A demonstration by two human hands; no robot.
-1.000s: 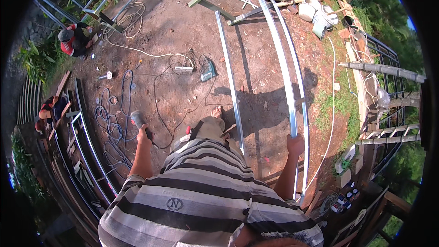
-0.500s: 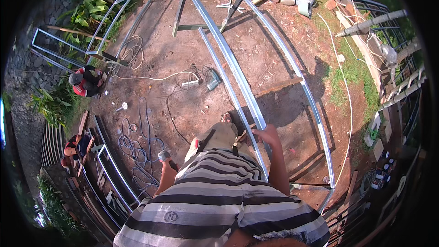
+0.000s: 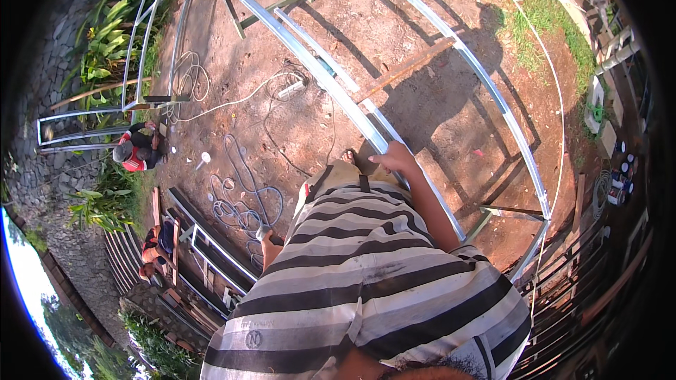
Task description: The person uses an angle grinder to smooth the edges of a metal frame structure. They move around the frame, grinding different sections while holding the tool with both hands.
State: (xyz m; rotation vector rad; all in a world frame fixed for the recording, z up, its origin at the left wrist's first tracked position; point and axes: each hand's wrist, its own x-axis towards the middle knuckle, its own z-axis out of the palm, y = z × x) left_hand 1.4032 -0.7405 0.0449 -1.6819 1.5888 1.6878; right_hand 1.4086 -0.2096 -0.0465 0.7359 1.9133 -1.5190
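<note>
While resting high above red earth, right hand [image 3: 396, 160] laid flat, fingers loosely apart, on the inner silver rail [image 3: 331, 84] of a metal roof frame [image 3: 486, 88]. Left hand [image 3: 266, 234] wrapped shut around a small dark tool handle [image 3: 262, 231], kind unclear. Below: blue and white cables [image 3: 243, 197], a wooden plank [image 3: 408, 67] across the rails, two workers [image 3: 137, 155] on the ground.

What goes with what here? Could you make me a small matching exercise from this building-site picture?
Things:
1. right hand
2. left hand
3. blue cable
4. wooden plank

Places:
a. coiled on the red earth
b. on the metal rail
c. lying across the metal frame
d. low beside the striped shirt, holding a small grey tool

Pairs: 1-b, 2-d, 3-a, 4-c
</note>
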